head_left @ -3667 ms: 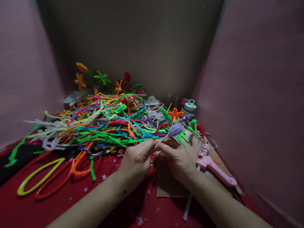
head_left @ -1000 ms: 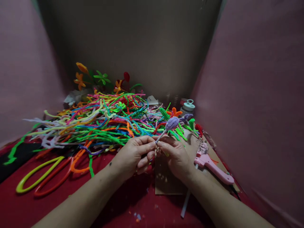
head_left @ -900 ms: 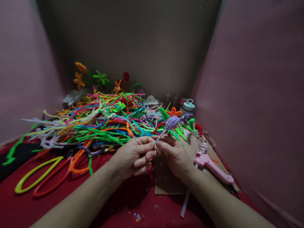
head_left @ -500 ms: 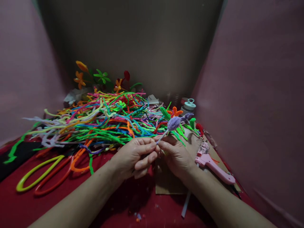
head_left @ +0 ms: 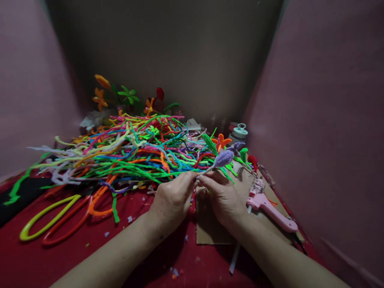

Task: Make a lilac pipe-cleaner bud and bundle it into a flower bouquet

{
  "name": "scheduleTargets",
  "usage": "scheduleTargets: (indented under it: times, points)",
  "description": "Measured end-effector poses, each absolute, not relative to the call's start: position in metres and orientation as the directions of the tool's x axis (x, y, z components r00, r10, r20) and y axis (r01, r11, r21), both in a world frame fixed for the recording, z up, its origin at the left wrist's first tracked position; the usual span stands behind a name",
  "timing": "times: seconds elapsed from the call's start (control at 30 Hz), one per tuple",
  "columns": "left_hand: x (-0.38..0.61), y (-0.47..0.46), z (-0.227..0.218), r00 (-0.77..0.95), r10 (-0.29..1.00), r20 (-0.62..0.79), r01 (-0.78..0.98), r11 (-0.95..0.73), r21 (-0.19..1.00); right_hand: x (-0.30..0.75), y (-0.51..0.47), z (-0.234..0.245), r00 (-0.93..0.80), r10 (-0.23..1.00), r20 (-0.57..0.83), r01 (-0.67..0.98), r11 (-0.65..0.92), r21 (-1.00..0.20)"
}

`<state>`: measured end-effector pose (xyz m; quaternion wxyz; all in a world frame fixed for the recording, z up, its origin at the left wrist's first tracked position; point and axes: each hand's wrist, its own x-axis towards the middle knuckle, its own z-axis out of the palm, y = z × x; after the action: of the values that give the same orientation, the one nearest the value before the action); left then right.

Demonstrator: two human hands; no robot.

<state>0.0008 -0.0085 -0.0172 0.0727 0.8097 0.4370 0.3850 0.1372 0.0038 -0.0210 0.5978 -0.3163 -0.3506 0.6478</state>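
Observation:
A purple pipe-cleaner flower bud [head_left: 224, 159] on a pale lilac stem leans up and to the right between my hands. My left hand [head_left: 174, 198] is closed, its thumb and fingertips pinching the lower end of the stem. Beside it, my right hand [head_left: 223, 196] grips the same stem just below the bud between thumb and fingers. The stem's very end is hidden by the fingers. Under my right hand lies a piece of brown cardboard [head_left: 210, 232], and a pink glue gun [head_left: 271, 210] rests on it to the right.
A big heap of coloured pipe cleaners [head_left: 144, 156] spreads behind my hands. Scissors with yellow and red handles [head_left: 64, 220] lie at left on the red cloth [head_left: 99, 264]. Finished flowers [head_left: 129, 95] stand at the back; a lidded bottle [head_left: 240, 132] is behind right. Pink walls flank both sides.
My left hand has rolled over, so its back now faces up and its fingers are tucked in. The bud has tipped further right and slightly down.

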Motion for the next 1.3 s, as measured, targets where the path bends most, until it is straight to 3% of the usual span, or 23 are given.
scheduleTargets:
  times: [0.1, 0.2, 0.27, 0.4, 0.5, 0.57, 0.63, 0.7, 0.8, 0.9, 1.0, 1.1, 1.2, 1.3]
  points:
    - [0.003, -0.009, -0.009, 0.227, 0.847, 0.48, 0.535, -0.52, 0.666, 0.138, 0.003, -0.019, -0.092, 0.994, 0.065, -0.533, 0.006, -0.846]
    - [0.005, -0.009, 0.002, 0.151, 0.946, 0.286, 0.345, -0.321, 0.882, 0.138, 0.002, -0.017, -0.121, 0.987, 0.11, -0.549, 0.025, -0.836]
    - [0.005, -0.01, 0.008, 0.156, 0.977, 0.144, 0.193, -0.173, 0.966, 0.138, 0.002, -0.017, -0.144, 0.981, 0.128, -0.576, 0.022, -0.817]
    - [0.004, -0.008, 0.012, 0.271, 0.961, -0.053, -0.112, 0.086, 0.99, 0.138, 0.002, -0.016, -0.188, 0.974, 0.126, -0.623, -0.019, -0.782]
    - [0.001, -0.006, 0.008, 0.451, 0.88, -0.146, -0.304, 0.306, 0.902, 0.139, 0.003, -0.014, -0.221, 0.97, 0.099, -0.619, -0.061, -0.783]
    - [-0.001, -0.005, 0.007, 0.544, 0.822, -0.17, -0.343, 0.402, 0.849, 0.139, 0.003, -0.012, -0.245, 0.965, 0.09, -0.605, -0.08, -0.792]
    - [-0.002, -0.004, 0.008, 0.571, 0.803, -0.171, -0.329, 0.415, 0.848, 0.139, 0.002, -0.011, -0.244, 0.965, 0.095, -0.595, -0.072, -0.8]
    - [0.0, -0.006, 0.01, 0.516, 0.844, -0.148, -0.262, 0.32, 0.91, 0.139, 0.002, -0.011, -0.223, 0.971, 0.084, -0.607, -0.071, -0.791]
    - [0.003, -0.009, 0.007, 0.318, 0.947, 0.038, 0.04, -0.053, 0.998, 0.139, 0.003, -0.013, -0.167, 0.986, 0.025, -0.654, -0.091, -0.751]
    - [0.004, -0.011, -0.003, 0.231, 0.891, 0.391, 0.423, -0.454, 0.785, 0.138, 0.003, -0.015, -0.14, 0.99, 0.001, -0.66, -0.093, -0.745]
    - [0.002, -0.011, -0.01, 0.262, 0.806, 0.532, 0.524, -0.581, 0.622, 0.137, 0.001, -0.015, -0.131, 0.991, 0.033, -0.619, -0.056, -0.784]
    - [0.003, -0.01, -0.005, 0.197, 0.882, 0.429, 0.45, -0.47, 0.76, 0.137, 0.0, -0.014, -0.13, 0.989, 0.075, -0.582, -0.015, -0.813]
    - [0.004, -0.01, 0.007, 0.154, 0.978, 0.143, 0.222, -0.175, 0.959, 0.138, 0.0, -0.013, -0.176, 0.979, 0.104, -0.559, -0.013, -0.829]
    - [0.003, -0.009, 0.015, 0.261, 0.962, -0.082, -0.041, 0.096, 0.995, 0.14, 0.0, -0.011, -0.246, 0.961, 0.124, -0.542, -0.031, -0.84]
